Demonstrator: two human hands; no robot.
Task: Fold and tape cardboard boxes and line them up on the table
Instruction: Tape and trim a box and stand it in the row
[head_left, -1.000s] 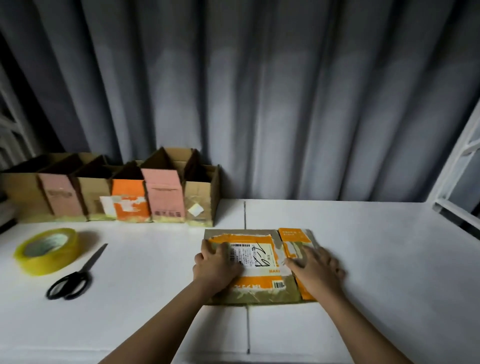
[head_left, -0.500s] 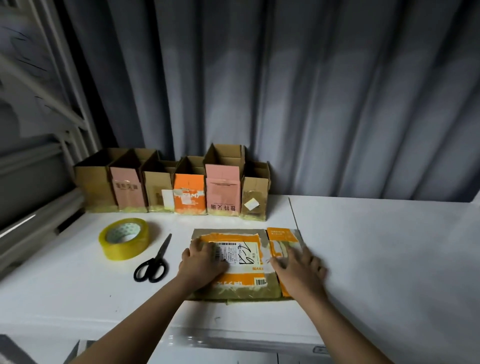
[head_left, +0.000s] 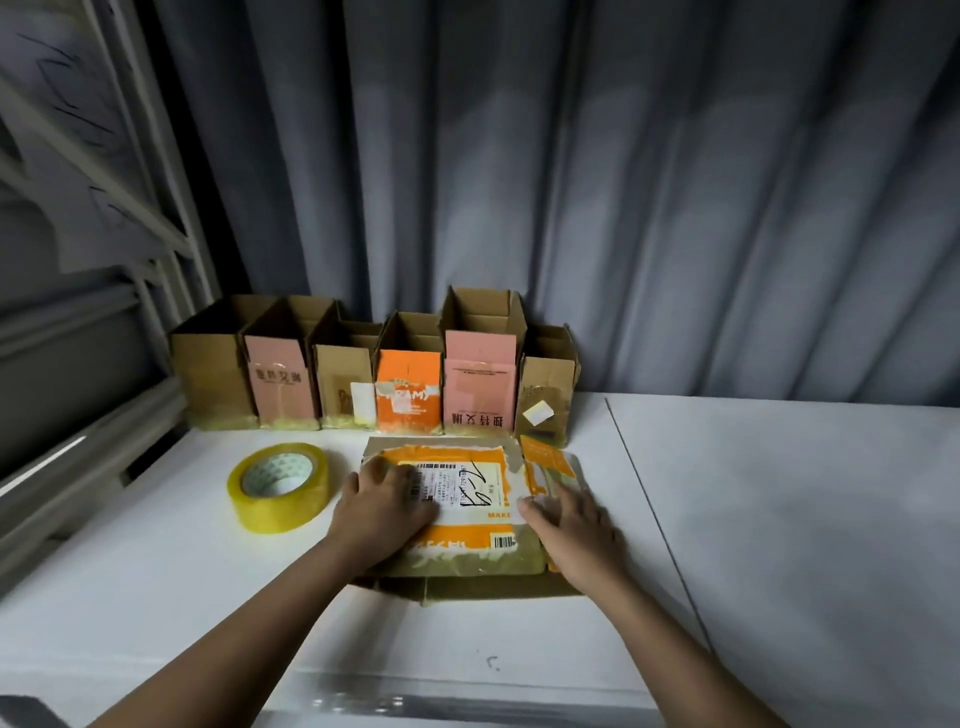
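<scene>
A flattened orange box (head_left: 470, 514) lies on the white desk (head_left: 779, 519), just in front of a row of six open boxes (head_left: 374, 364) along the curtain (head_left: 571, 182). The left hand (head_left: 384, 512) presses its left part, grip spread flat; the right hand (head_left: 574, 525) presses its right edge, fingers also straight. A tape roll (head_left: 280, 486) sits just left of it.
</scene>
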